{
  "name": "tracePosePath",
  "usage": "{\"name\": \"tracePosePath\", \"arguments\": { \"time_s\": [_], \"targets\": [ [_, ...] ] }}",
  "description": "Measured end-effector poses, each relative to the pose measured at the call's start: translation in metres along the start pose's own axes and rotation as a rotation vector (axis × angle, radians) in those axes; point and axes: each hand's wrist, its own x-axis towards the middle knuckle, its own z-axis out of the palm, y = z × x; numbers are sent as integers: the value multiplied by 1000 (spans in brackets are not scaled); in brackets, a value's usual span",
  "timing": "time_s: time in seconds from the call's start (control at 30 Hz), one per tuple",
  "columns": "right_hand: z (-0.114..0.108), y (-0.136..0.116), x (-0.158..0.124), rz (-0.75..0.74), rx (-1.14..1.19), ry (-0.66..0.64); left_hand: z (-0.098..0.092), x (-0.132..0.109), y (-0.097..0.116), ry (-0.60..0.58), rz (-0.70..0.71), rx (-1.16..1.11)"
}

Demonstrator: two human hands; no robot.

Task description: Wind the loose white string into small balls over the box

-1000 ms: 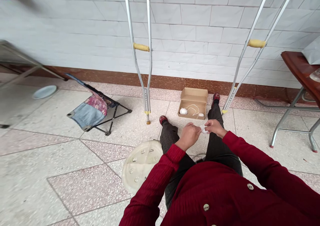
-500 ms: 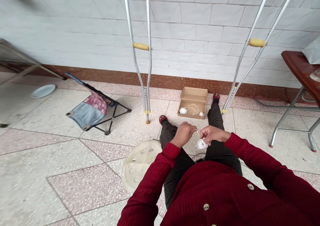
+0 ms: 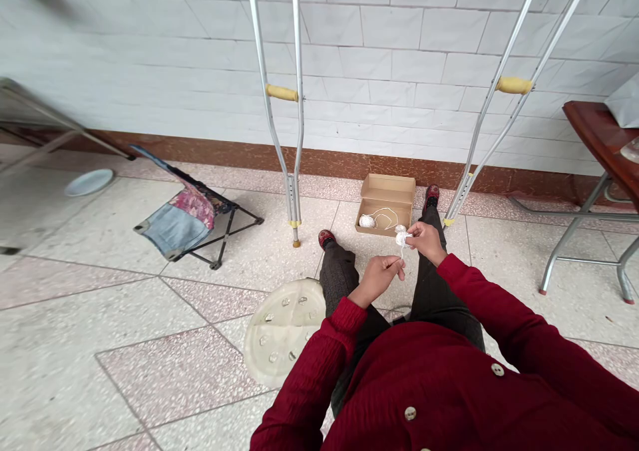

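Between the fingertips of my right hand (image 3: pixel 424 240) is a small ball of white yarn (image 3: pixel 402 239). My left hand (image 3: pixel 380 277), lower and to the left, pinches the yarn strand (image 3: pixel 403 253) that runs down from this ball. Just beyond my hands an open cardboard box (image 3: pixel 383 206) stands on the floor. Inside it lie a larger white yarn ball (image 3: pixel 367 221) at the left and a loose loop of yarn (image 3: pixel 387 215). A smaller white ball (image 3: pixel 400 229) in the box's front right corner is partly covered by the held yarn.
Two metal crutches (image 3: pixel 293 165) (image 3: pixel 472 151) lean at the tiled wall. To the left are a folding fabric chair (image 3: pixel 182 221) and a pale plate (image 3: pixel 88 182). A round plastic stool (image 3: pixel 279 331) stands by my left leg. At the right is a dark red table (image 3: pixel 594 132).
My right hand has moved up and forward with the yarn ball, towards the box. My left hand has shifted slightly right and down, so the strand now hangs below the ball.
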Motion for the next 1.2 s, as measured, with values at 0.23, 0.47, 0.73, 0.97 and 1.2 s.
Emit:
{"name": "tracePosePath", "arguments": {
  "time_s": [0.23,0.47,0.73,0.97,1.2],
  "targets": [
    [-10,-41,-15,91,318,-163,3,-1,-9,-41,25,-10],
    [-17,-47,-55,241,243,-597,-11,4,-27,8,101,489],
    [-8,3,-46,276,-55,-414,-25,14,-7,46,307,851],
    [-5,-6,-7,83,29,-44,7,6,3,54,108,600],
    [-22,-50,-33,134,302,-368,-4,7,-24,-11,144,444]
  ]
}}
